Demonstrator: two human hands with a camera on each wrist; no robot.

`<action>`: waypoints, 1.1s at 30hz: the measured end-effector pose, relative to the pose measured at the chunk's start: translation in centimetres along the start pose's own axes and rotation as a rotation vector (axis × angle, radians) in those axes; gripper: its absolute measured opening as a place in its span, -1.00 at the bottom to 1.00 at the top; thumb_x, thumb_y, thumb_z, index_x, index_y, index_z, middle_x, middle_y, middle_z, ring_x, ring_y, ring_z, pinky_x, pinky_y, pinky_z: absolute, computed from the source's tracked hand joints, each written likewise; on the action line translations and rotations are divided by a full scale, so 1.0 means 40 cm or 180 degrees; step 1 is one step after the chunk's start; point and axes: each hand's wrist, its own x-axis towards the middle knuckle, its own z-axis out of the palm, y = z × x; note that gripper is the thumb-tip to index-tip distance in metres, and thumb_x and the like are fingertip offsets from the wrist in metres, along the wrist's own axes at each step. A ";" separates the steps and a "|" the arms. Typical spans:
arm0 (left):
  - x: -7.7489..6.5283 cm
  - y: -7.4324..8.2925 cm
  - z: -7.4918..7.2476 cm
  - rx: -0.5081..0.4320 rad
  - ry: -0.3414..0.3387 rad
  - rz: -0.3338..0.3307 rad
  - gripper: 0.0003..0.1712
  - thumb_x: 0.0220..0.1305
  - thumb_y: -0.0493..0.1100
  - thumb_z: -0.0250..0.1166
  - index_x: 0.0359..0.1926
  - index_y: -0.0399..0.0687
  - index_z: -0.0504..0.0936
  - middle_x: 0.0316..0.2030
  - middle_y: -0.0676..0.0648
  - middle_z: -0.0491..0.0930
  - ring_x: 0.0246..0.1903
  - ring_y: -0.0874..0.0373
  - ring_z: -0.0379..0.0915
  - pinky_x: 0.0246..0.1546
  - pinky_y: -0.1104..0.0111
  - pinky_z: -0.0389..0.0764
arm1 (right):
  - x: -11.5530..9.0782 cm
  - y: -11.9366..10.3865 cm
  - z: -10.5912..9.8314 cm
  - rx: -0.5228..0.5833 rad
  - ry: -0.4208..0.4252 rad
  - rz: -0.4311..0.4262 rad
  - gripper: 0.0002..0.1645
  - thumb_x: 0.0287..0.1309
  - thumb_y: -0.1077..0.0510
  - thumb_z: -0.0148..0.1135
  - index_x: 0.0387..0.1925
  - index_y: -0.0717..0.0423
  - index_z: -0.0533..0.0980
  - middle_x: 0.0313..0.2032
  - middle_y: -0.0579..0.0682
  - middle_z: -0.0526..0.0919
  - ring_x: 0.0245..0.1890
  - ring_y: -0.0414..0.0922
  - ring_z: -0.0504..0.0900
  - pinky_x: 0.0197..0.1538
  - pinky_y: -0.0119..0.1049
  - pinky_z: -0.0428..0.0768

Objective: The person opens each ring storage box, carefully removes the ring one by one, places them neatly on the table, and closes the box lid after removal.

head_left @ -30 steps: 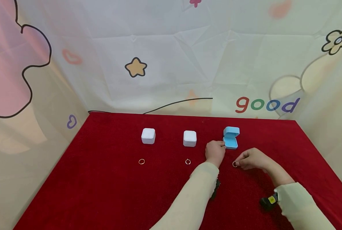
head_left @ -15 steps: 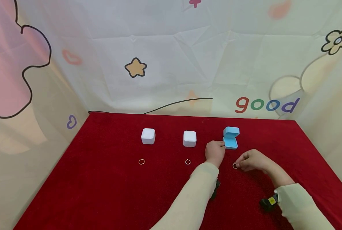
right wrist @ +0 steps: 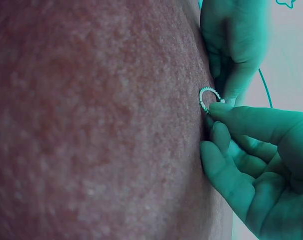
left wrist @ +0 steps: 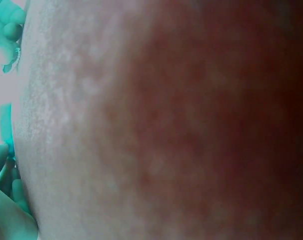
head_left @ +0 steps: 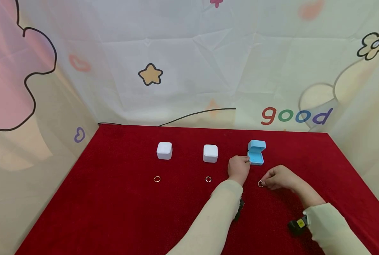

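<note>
A light blue ring box (head_left: 256, 158) stands with its lid up at the right of the red-covered table. My left hand (head_left: 239, 169) holds it at the left edge of its base. To the near right of the box, my right hand (head_left: 281, 177) pinches a ring (head_left: 260, 183) between thumb and fingertips. The right wrist view shows this ring (right wrist: 203, 95) as a beaded band, upright at the fingertips close over the cloth. In the left wrist view, fingers (left wrist: 0, 157) and a slice of the box (left wrist: 6, 122) show at the left edge; cloth fills the rest.
Two white boxes (head_left: 164, 151) (head_left: 210, 153), both closed, stand in line to the left of the blue one. In front of each lies a ring (head_left: 157, 179) (head_left: 208, 179). A printed cloth backdrop (head_left: 189, 71) rises behind the table (head_left: 113, 212).
My right hand has shifted very slightly toward the near side with the ring between its fingertips. The left hand and the ring box stay where they were.
</note>
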 end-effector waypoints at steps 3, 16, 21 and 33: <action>0.000 -0.001 0.001 0.0004 -0.0013 -0.0002 -0.74 0.29 -0.25 0.41 -0.02 0.05 0.82 -0.06 0.04 0.82 0.00 0.14 0.73 -0.09 0.40 0.72 | 0.001 -0.002 0.003 -0.0058 0.0050 0.0008 -0.77 0.26 0.33 0.24 -0.21 0.47 0.71 -0.30 0.15 0.83 -0.37 -0.21 0.71 -0.22 -0.24 0.79; 0.003 0.003 0.000 0.0004 -0.0049 -0.0086 -0.75 0.30 -0.23 0.41 -0.01 0.06 0.82 -0.04 0.06 0.81 0.04 0.14 0.71 -0.05 0.36 0.73 | 0.012 -0.011 0.008 -0.0314 0.0190 0.0050 -0.79 0.26 0.31 0.30 -0.26 0.46 0.73 -0.36 0.19 0.83 -0.45 -0.23 0.70 -0.28 -0.24 0.78; 0.003 0.004 0.000 -0.0021 -0.0064 -0.0115 -0.74 0.30 -0.23 0.42 0.00 0.05 0.81 -0.04 0.05 0.81 0.04 0.13 0.71 -0.04 0.35 0.73 | 0.011 -0.013 0.007 -0.0336 0.0183 0.0025 -0.79 0.25 0.32 0.28 -0.27 0.46 0.72 -0.36 0.20 0.82 -0.45 -0.22 0.70 -0.28 -0.24 0.78; 0.000 0.003 -0.001 -0.0074 -0.0081 -0.0105 -0.73 0.31 -0.23 0.41 0.02 0.02 0.80 -0.02 0.03 0.81 0.06 0.12 0.70 -0.02 0.34 0.73 | 0.012 -0.022 0.009 -0.0453 0.0260 0.0141 -0.79 0.22 0.28 0.34 -0.33 0.43 0.73 -0.45 0.12 0.81 -0.48 -0.23 0.67 -0.28 -0.24 0.78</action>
